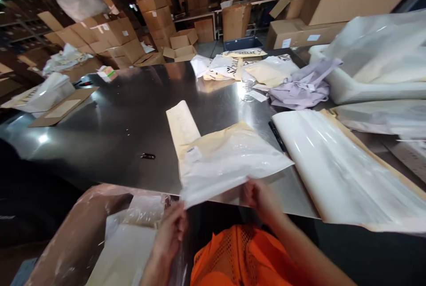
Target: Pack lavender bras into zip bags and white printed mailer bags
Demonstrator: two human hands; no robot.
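Observation:
A white, partly see-through plastic bag [226,157] with something cream inside lies at the front edge of the metal table. A small white label [193,154] shows near its left side, and a long cream flap [182,121] sticks out beyond its far left corner. My left hand [173,221] pinches the bag's near left corner, just past the table edge. Further right, my right hand [255,193] has its fingers closed on the near edge of the same bag. Both hands are slightly blurred.
Flat plastic bags [326,161] are stacked at right, beside a black pen [277,136]. A small black object [147,156] lies left. Behind are a lilac garment [301,86], printed bags [222,66] and a white bin [342,90]. A plastic-lined box [80,228] stands below left.

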